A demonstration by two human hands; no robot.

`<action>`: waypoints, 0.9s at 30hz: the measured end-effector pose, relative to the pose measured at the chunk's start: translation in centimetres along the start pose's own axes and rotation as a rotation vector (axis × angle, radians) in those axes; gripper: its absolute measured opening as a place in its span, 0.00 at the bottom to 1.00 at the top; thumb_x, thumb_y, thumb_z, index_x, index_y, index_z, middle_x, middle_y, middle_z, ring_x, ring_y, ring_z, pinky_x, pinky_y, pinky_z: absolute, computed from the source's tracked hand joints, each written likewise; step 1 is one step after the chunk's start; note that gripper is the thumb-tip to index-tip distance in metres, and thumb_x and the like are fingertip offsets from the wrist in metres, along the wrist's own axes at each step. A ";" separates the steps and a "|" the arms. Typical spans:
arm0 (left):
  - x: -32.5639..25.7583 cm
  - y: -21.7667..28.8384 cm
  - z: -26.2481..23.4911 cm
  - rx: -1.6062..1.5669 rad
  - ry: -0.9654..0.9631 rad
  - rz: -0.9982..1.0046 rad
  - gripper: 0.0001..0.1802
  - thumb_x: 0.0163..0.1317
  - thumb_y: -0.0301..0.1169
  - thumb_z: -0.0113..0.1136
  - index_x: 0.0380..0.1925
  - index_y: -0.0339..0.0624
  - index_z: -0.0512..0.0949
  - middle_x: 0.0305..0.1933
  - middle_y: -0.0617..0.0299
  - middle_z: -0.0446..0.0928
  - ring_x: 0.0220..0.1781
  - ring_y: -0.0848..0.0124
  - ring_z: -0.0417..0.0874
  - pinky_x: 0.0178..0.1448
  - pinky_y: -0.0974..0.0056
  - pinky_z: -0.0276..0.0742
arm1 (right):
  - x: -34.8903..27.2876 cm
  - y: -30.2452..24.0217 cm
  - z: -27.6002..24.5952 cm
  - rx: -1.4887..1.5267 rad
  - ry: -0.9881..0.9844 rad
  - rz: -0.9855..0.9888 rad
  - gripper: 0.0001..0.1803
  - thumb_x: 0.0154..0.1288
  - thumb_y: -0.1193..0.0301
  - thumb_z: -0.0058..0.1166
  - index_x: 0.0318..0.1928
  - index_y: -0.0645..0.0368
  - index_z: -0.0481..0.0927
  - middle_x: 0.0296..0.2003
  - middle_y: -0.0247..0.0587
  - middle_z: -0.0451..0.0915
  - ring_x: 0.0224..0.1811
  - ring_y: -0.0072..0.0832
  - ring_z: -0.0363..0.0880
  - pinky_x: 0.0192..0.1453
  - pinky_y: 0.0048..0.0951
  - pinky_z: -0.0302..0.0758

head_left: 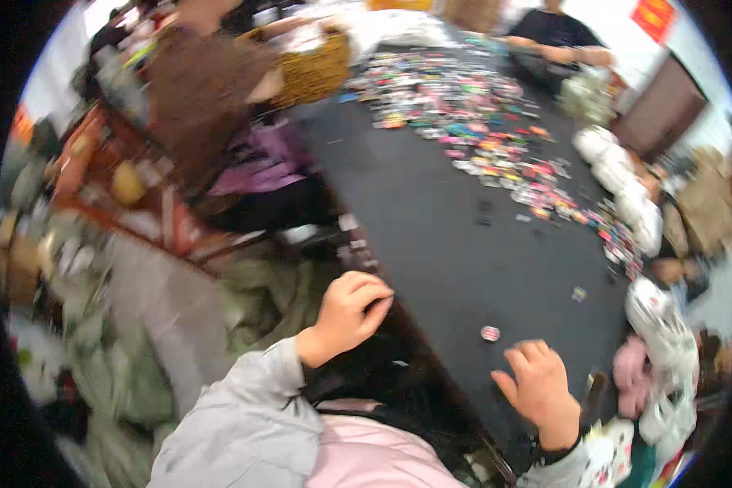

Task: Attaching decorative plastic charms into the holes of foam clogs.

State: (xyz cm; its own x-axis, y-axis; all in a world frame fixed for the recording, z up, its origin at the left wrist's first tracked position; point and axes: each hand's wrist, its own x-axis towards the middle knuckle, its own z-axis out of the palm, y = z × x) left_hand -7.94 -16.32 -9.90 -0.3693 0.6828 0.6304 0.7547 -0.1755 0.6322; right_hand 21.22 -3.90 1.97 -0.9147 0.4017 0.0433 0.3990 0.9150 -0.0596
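My left hand (350, 315) hangs at the left edge of the black table (431, 236), thumb and fingers curled together in a pinch. Whatever may be between those fingertips is too small or hidden to make out. Above the near end of the tabletop is my right hand (538, 384), its fingers apart and nothing seen in them. Just beyond its fingertips lies a small round red-and-white piece (490, 333). A smaller yellowish-and-grey piece (578, 294) rests farther up on the right. Many small colourful pieces (464, 106) spread over the far part and along the right side.
White bundled plastic bags (626, 179) line the right edge, with a pink bundle (633, 366) nearer me. A person in brown (203, 106) is at the left side, another in black (555, 41) at the far end. Greenish sacks (122, 366) lie on the floor.
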 end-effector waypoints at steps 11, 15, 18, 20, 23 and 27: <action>-17.7 -17.2 -4.0 0.024 -0.410 -0.811 0.16 0.57 0.41 0.63 0.39 0.42 0.83 0.38 0.49 0.83 0.43 0.52 0.83 0.46 0.55 0.77 | 4.0 0.3 4.7 0.051 -0.005 0.109 0.07 0.58 0.73 0.58 0.32 0.63 0.74 0.31 0.48 0.72 0.36 0.47 0.71 0.39 0.44 0.69; -25.1 -23.2 -4.4 -0.090 -0.385 -1.252 0.18 0.57 0.44 0.63 0.37 0.39 0.84 0.34 0.47 0.83 0.42 0.54 0.85 0.45 0.53 0.78 | 5.8 1.3 5.8 -0.018 0.122 0.147 0.07 0.63 0.74 0.54 0.40 0.63 0.75 0.33 0.48 0.74 0.38 0.47 0.72 0.41 0.44 0.70; -29.1 -27.4 -4.8 -0.018 -0.327 -1.495 0.23 0.55 0.48 0.65 0.39 0.37 0.83 0.36 0.46 0.83 0.44 0.54 0.84 0.48 0.52 0.77 | 6.8 1.9 6.0 -0.143 0.139 0.257 0.08 0.64 0.73 0.54 0.42 0.63 0.75 0.34 0.47 0.74 0.38 0.45 0.73 0.40 0.42 0.70; -30.0 -29.4 -4.6 0.159 -0.204 -1.573 0.31 0.51 0.52 0.67 0.45 0.36 0.80 0.44 0.45 0.81 0.49 0.53 0.83 0.54 0.53 0.76 | 6.7 1.8 5.8 -0.164 0.145 0.293 0.07 0.64 0.73 0.54 0.40 0.63 0.75 0.32 0.45 0.74 0.36 0.44 0.73 0.38 0.40 0.70; -28.4 -31.3 -3.4 0.324 -0.092 -1.628 0.40 0.48 0.57 0.68 0.51 0.34 0.78 0.51 0.45 0.80 0.54 0.52 0.81 0.59 0.53 0.75 | 6.6 0.7 5.0 -0.125 0.156 0.354 0.05 0.64 0.74 0.54 0.38 0.62 0.76 0.30 0.44 0.74 0.34 0.43 0.73 0.38 0.40 0.70; -22.9 -33.5 -0.2 0.405 -0.106 -1.448 0.43 0.49 0.59 0.66 0.54 0.33 0.75 0.56 0.45 0.77 0.56 0.49 0.79 0.60 0.52 0.75 | 7.0 -1.9 3.6 -0.101 0.122 0.280 0.05 0.62 0.75 0.56 0.35 0.63 0.76 0.28 0.44 0.74 0.31 0.40 0.73 0.35 0.38 0.70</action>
State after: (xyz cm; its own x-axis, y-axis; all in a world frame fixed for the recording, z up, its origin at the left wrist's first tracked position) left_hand -24.89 -26.23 -45.41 -0.8785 0.1388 -0.4571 -0.1165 0.8657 0.4869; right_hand 13.85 -2.91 -1.16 -0.7568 0.6341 0.1589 0.6438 0.7651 0.0132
